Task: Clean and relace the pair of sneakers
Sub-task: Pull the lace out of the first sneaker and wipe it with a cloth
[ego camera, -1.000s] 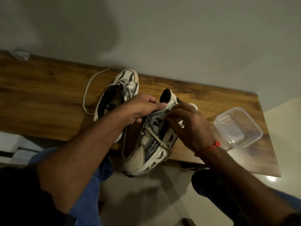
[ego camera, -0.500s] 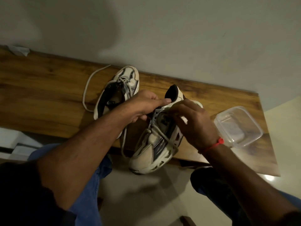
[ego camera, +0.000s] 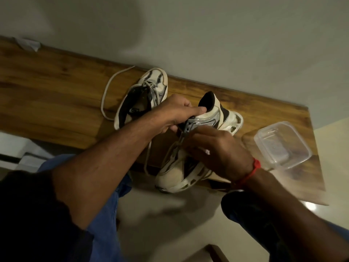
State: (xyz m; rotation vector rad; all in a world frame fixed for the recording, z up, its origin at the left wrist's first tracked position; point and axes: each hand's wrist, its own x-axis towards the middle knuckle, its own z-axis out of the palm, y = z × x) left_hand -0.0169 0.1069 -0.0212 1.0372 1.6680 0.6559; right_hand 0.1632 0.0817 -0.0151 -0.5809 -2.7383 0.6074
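The near sneaker (ego camera: 190, 163) lies half off the front edge of the worktop (ego camera: 56, 87), toe toward the person's knees. The left hand (ego camera: 177, 114) grips its collar, thumb stretched along the rim. The right hand (ego camera: 217, 150) curls over the tongue and seems to pinch the lace (ego camera: 175, 146) at the upper eyelets, though its fingertips are hidden. That lace already crosses the lower eyelets, so I judge this shoe's lacing partly done, with the top holes left. Behind the near sneaker, against the wall, the second sneaker (ego camera: 143, 97) has a few crossings near its toe and a long loose lace end (ego camera: 107, 91) trailing away from it, so it looks unfinished too. A clear plastic tub (ego camera: 281, 146) sits right of the near sneaker. Whether cleaning is complete I cannot tell; both shoes look pale but scuffed.
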